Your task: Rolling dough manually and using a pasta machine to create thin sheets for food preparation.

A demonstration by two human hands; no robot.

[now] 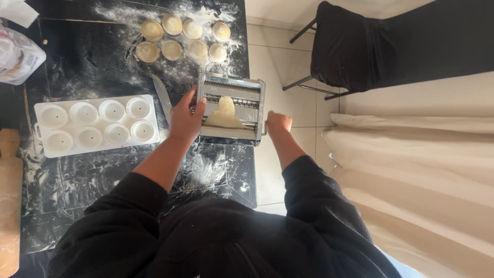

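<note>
A metal pasta roller machine (242, 90) stands at the right edge of the dark floured table (87, 175). A pale sheet of dough (225, 113) hangs out of its rollers. My left hand (185, 119) rests against the machine's left side, fingers by the dough. My right hand (278, 123) is closed in a fist at the machine's right side, where a crank handle would be; the handle itself is hidden.
Several round filled dough pieces (180, 38) lie in two rows on flour behind the machine. A white round-cavity mould tray (95, 125) sits left, a knife (162, 97) beside it, a wooden rolling pin (9, 201) and flour bag (16, 54) far left. Black chair (350, 46) right.
</note>
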